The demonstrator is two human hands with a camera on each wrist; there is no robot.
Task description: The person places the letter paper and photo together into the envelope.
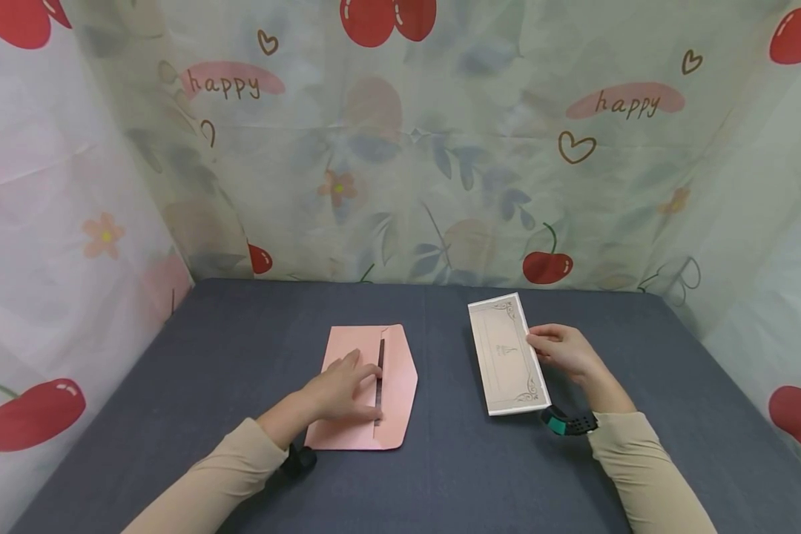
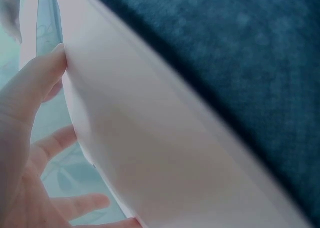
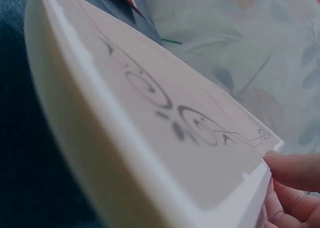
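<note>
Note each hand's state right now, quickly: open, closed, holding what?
Left hand: open, touching the pink envelope.
Right hand: closed, pinching the printed card.

We get soft, even head-view light, faint shadows on the bench [image 1: 440, 482]; wrist views run bluish, envelope [image 2: 150, 123] and printed card [image 3: 165, 138] blurred up close.

I am working in a small booth. Cloth walls [image 1: 480, 211] are hanging behind and beside my dark tabletop [image 1: 440, 482], showing cherries [image 1: 547, 268], flowers [image 1: 337, 188], hearts [image 1: 577, 147] and "happy" [image 1: 627, 102]. I am having trouble telling if this is a home.
</note>
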